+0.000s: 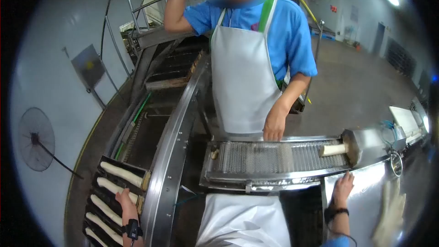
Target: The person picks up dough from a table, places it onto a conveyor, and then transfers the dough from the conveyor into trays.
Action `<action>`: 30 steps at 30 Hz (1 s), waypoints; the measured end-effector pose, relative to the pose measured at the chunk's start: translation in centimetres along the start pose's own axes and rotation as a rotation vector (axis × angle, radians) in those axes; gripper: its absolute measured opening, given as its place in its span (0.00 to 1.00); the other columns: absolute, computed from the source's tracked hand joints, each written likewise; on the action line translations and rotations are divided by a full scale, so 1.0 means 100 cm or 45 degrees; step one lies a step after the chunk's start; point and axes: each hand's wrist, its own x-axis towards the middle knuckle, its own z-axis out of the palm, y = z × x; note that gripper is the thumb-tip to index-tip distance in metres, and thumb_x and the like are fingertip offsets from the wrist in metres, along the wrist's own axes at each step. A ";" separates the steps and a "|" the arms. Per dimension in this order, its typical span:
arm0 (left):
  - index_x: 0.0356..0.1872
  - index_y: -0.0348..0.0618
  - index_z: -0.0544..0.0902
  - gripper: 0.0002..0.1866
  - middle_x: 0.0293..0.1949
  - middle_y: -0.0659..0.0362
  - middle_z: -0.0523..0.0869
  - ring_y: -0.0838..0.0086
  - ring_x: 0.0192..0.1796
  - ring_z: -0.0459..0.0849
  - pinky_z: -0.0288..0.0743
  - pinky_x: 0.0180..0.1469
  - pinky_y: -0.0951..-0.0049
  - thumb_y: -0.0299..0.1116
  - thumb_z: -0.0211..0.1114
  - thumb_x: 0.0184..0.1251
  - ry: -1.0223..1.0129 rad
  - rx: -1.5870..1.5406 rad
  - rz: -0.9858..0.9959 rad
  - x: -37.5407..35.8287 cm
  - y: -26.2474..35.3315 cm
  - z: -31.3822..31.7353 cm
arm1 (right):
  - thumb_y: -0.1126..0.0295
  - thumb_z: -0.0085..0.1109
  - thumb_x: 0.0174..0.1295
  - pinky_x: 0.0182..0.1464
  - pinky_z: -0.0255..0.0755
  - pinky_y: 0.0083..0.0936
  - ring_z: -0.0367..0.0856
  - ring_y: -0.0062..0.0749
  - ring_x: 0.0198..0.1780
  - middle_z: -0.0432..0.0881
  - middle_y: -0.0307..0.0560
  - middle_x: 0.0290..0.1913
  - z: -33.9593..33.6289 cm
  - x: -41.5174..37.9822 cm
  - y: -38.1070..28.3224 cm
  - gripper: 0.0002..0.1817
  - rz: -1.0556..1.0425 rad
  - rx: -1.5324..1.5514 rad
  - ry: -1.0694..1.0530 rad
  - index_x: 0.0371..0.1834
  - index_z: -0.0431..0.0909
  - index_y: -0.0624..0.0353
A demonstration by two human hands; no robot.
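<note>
My left hand (126, 202) rests on the right part of a long dough strip (109, 185), second from the top in the black baking tray (104, 159). Its visible fingers are apart and touch the dough. Several similar dough strips lie side by side in the tray's grooves. My right hand (342, 190) is open, fingers stretched out, on the near edge of the steel table (363, 201) beside the mesh conveyor (265, 158). A short dough piece (333, 149) lies at the conveyor's right end, by the outlet of a steel machine (366, 144).
Across the conveyor stands a co-worker in a white apron (244, 73), one hand (275, 121) hanging over its far edge. Left of them, dark trays (176, 66) sit on a steel-railed line (176, 132). Pale gloves or cloths (391, 210) lie at far right. A fan (35, 139) stands left.
</note>
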 end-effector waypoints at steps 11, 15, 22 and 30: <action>0.75 0.38 0.50 0.46 0.71 0.43 0.59 0.56 0.71 0.60 0.50 0.71 0.63 0.33 0.64 0.56 0.156 0.192 0.074 -0.006 -0.002 -0.055 | 0.82 0.51 0.56 0.76 0.38 0.56 0.47 0.48 0.79 0.53 0.53 0.77 0.038 0.085 -0.153 0.38 -0.639 -0.189 -0.223 0.75 0.57 0.52; 0.73 0.37 0.53 0.45 0.68 0.41 0.64 0.55 0.68 0.64 0.55 0.69 0.61 0.33 0.66 0.55 0.292 0.290 0.089 0.003 -0.009 -0.072 | 0.74 0.54 0.59 0.72 0.49 0.52 0.65 0.46 0.68 0.73 0.53 0.62 0.032 0.085 -0.185 0.23 -0.744 -0.333 -0.222 0.60 0.71 0.58; 0.70 0.36 0.60 0.41 0.63 0.40 0.68 0.55 0.63 0.69 0.61 0.65 0.58 0.33 0.67 0.54 0.309 0.312 0.186 0.007 -0.018 -0.109 | 0.73 0.63 0.47 0.54 0.66 0.42 0.75 0.40 0.53 0.79 0.45 0.44 0.023 0.091 -0.210 0.14 -0.947 -0.287 -0.122 0.40 0.76 0.53; 0.54 0.33 0.77 0.31 0.55 0.41 0.77 0.47 0.60 0.73 0.63 0.65 0.56 0.21 0.68 0.41 0.451 0.928 1.179 0.004 0.042 -0.111 | 0.79 0.66 0.42 0.55 0.73 0.33 0.75 0.38 0.53 0.74 0.49 0.52 -0.058 0.048 -0.132 0.30 0.213 1.485 -0.464 0.55 0.73 0.60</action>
